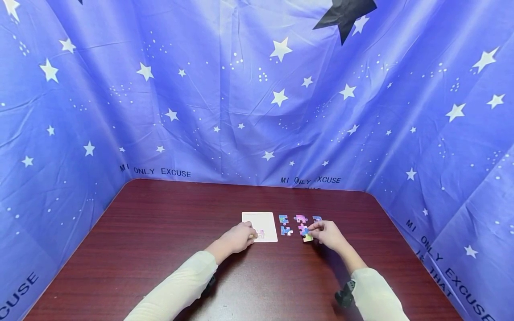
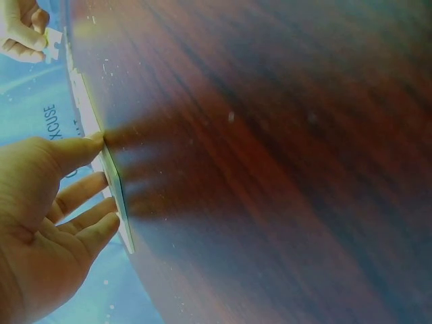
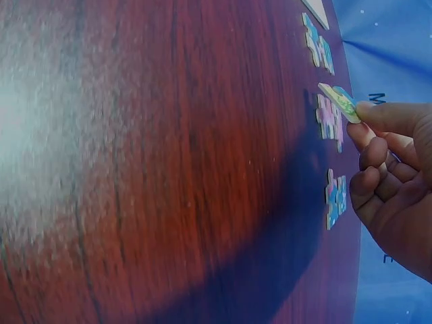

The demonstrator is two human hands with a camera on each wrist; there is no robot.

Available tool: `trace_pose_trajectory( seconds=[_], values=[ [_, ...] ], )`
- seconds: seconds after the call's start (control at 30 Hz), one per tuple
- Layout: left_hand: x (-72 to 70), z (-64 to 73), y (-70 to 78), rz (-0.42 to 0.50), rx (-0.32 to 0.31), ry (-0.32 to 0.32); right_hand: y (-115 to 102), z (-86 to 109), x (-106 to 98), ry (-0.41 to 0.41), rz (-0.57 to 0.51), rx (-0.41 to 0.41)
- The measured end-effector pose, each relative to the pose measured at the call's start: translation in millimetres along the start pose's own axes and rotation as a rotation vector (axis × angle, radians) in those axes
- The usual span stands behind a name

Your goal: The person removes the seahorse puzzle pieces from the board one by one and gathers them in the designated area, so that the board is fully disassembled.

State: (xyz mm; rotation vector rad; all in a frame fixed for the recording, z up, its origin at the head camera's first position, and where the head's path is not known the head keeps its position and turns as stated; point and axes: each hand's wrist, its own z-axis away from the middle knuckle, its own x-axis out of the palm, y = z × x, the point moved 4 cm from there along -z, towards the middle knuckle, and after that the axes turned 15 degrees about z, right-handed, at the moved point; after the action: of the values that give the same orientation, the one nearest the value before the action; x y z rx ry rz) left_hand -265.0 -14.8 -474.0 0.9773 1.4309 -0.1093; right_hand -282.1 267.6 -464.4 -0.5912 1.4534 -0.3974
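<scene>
The left hand (image 1: 238, 236) rests at the near-left edge of a white square puzzle board (image 1: 257, 221), its thumb and fingertips spread along the edge in the left wrist view. A pale pink puzzle piece (image 1: 261, 232) shows on the board beside the fingers. Between thumb and index finger, the right hand (image 1: 330, 235) pinches a jigsaw piece (image 3: 344, 102) coloured yellow-green and blue. That piece is tilted and raised off the table in the right wrist view, close to a pink jigsaw piece (image 3: 325, 117).
Right of the board lie blue jigsaw pieces (image 1: 286, 230) and a pink one (image 1: 300, 218); another blue piece (image 1: 317, 218) is partly behind the right hand. All are on a dark red wooden table (image 1: 180, 214). A blue star-patterned curtain (image 1: 225, 111) surrounds its back and sides.
</scene>
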Motion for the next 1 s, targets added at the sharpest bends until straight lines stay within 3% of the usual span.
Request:
trace_pose_trajectory(
  seconds=[0.77,1.0],
  values=[
    [2.1,-0.8,-1.8,-0.011,-0.010,0.001,22.1,9.3,-15.6,-0.003,0.031,0.018],
    [1.9,-1.0,-1.6,-0.009,0.006,0.014,29.7,11.0,-19.2,0.008,0.037,0.058]
  ],
)
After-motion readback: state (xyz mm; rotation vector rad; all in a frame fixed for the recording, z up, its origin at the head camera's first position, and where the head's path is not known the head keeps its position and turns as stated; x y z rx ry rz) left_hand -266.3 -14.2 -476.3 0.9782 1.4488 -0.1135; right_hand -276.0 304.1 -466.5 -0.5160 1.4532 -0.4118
